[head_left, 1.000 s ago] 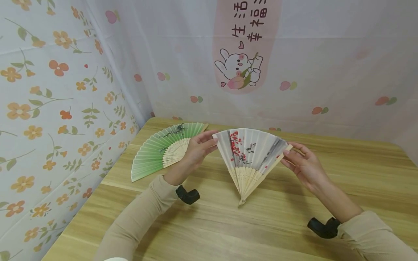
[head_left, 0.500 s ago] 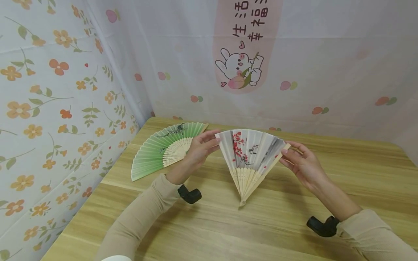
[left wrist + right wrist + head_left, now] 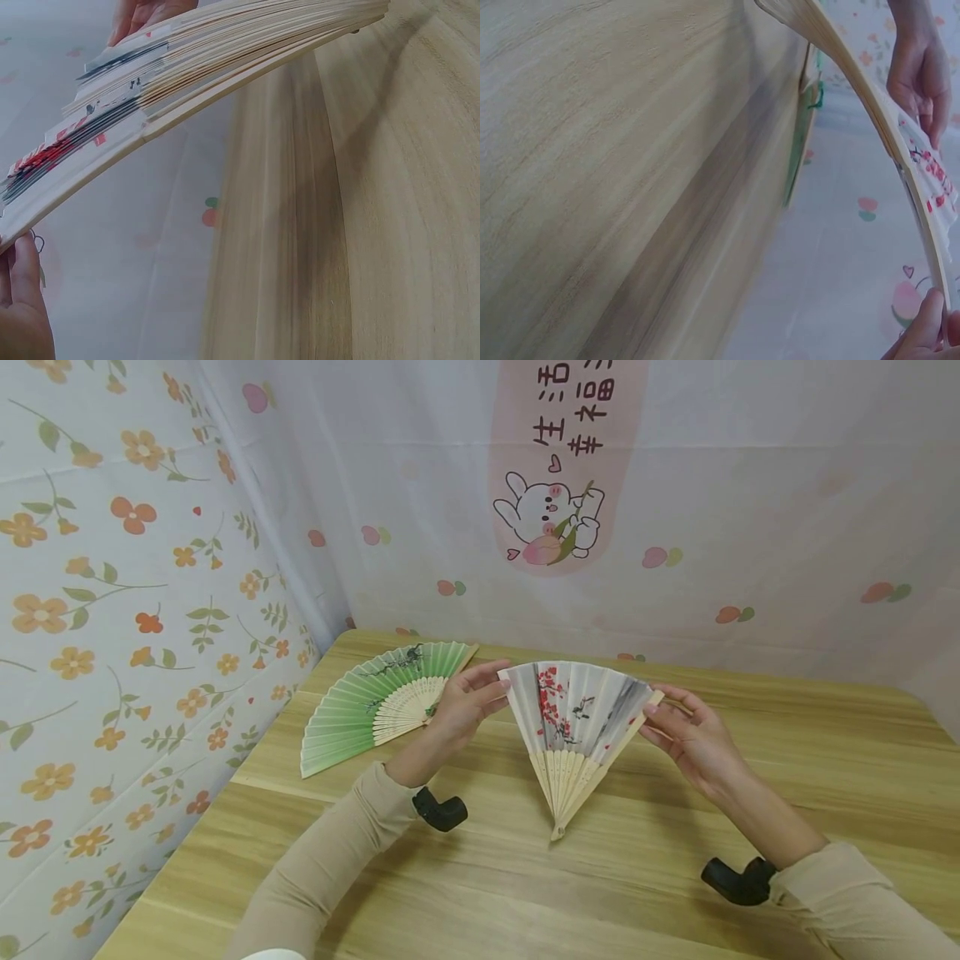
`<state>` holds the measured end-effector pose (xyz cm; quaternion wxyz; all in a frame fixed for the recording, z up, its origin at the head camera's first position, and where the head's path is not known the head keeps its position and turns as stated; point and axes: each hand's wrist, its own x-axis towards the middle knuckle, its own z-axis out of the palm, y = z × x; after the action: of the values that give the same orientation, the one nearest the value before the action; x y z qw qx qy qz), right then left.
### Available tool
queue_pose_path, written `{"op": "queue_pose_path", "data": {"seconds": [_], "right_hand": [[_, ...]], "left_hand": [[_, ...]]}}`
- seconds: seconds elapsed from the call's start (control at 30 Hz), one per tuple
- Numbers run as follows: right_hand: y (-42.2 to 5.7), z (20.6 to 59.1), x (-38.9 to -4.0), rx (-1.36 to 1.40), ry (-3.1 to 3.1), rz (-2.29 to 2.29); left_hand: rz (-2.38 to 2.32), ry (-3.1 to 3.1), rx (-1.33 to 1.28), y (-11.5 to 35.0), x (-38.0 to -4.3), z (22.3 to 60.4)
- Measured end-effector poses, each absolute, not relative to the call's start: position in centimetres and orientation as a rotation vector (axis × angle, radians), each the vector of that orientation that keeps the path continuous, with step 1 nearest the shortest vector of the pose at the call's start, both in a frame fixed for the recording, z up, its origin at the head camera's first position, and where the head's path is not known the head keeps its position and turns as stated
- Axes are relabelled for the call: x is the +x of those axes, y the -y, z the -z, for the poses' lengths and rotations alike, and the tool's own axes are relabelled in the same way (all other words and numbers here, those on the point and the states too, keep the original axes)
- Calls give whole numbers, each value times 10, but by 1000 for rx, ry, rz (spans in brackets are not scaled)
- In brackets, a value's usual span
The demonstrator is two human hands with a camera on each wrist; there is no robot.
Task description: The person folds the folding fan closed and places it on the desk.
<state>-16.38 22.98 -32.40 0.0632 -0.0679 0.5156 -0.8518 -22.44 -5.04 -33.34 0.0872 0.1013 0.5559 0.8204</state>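
Note:
A partly spread folding fan (image 3: pixel 600 714), whitish-grey with red blossoms and a dark bird, is held up between my hands in the head view. My left hand (image 3: pixel 461 710) pinches its upper left corner. At the opposite side, my right hand (image 3: pixel 697 739) pinches the pale outer rib near the top. The bare ribs meet at a pivot pointing down toward me. In the left wrist view the fan (image 3: pixel 217 71) appears edge-on, its pleats bunched in layers. The right wrist view shows my right thumb and fingers (image 3: pixel 922 330) at the end of the outer rib.
A green folding fan (image 3: pixel 337 718) lies spread on the wooden table (image 3: pixel 480 885), at the back left, partly behind my left hand. A white printed curtain (image 3: pixel 420 510) hangs along the table's back edge, and a floral cloth (image 3: pixel 135 635) hangs at the left.
My hands have drawn slightly closer together, the left moving right and the right a little left. The whitish-grey fan is narrower than before. The green fan has stayed put.

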Motion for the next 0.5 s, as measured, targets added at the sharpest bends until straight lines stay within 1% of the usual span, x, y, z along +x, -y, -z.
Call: {"op": "queue_pose_path", "data": {"seconds": [0.5], "right_hand": [[-227, 325, -163, -234, -1544, 2561]], "left_hand": [[-2438, -1654, 293, 48, -226, 336]]}}
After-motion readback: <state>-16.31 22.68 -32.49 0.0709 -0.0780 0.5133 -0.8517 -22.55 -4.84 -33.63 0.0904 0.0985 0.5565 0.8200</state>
